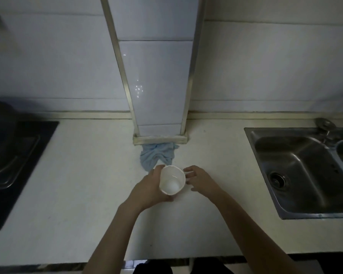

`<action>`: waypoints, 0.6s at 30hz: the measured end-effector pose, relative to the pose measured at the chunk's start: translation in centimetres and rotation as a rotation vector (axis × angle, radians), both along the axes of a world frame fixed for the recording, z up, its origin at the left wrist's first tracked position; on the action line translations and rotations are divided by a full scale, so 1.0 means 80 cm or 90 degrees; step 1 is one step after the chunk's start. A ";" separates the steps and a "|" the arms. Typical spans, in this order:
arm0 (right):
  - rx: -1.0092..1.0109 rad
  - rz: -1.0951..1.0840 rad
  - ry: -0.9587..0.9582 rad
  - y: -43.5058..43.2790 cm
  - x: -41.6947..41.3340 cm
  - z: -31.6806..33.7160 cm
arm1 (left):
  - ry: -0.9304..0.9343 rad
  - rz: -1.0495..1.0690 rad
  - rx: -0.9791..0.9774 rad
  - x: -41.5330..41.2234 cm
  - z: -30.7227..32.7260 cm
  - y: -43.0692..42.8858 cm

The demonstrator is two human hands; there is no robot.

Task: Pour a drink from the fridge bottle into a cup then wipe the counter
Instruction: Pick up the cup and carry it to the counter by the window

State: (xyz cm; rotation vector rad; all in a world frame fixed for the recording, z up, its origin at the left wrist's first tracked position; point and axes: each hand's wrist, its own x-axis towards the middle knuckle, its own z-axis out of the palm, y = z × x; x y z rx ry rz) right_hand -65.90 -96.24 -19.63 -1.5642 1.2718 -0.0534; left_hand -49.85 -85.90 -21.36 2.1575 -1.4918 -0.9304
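Observation:
A white paper cup (172, 179) stands upright at the middle of the pale counter (87, 175), and it looks empty inside. My left hand (149, 189) wraps around the cup's left side and grips it. My right hand (199, 179) hovers just right of the cup with fingers spread, holding nothing. A crumpled light blue cloth (156, 155) lies on the counter just behind the cup, against the base of a tiled pillar. No bottle is in view.
A steel sink (297, 171) with a tap (325, 125) is set into the counter at the right. A black stove top (12, 167) with a dark pot sits at the left. The tiled pillar (156, 76) juts out from the back wall at the centre.

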 end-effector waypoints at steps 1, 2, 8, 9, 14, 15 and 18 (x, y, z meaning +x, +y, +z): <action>0.021 -0.010 -0.009 -0.001 0.002 -0.003 | 0.047 0.023 -0.034 0.000 -0.006 0.001; 0.037 -0.012 -0.015 0.000 0.004 -0.004 | 0.089 0.041 -0.060 -0.001 -0.010 0.002; 0.149 -0.110 -0.072 0.011 0.006 -0.023 | 0.295 0.149 -0.148 -0.017 -0.020 0.009; 0.162 -0.140 -0.081 0.013 0.005 -0.027 | 0.307 0.165 -0.152 -0.021 -0.019 0.008; 0.269 -0.280 -0.148 0.026 -0.010 -0.028 | 0.298 0.186 -0.137 -0.024 -0.012 -0.002; 0.289 -0.307 -0.158 0.026 -0.016 -0.028 | 0.290 0.183 -0.134 -0.023 -0.010 -0.005; 0.344 -0.349 -0.179 0.025 -0.034 -0.024 | 0.260 0.160 -0.123 -0.026 -0.001 -0.015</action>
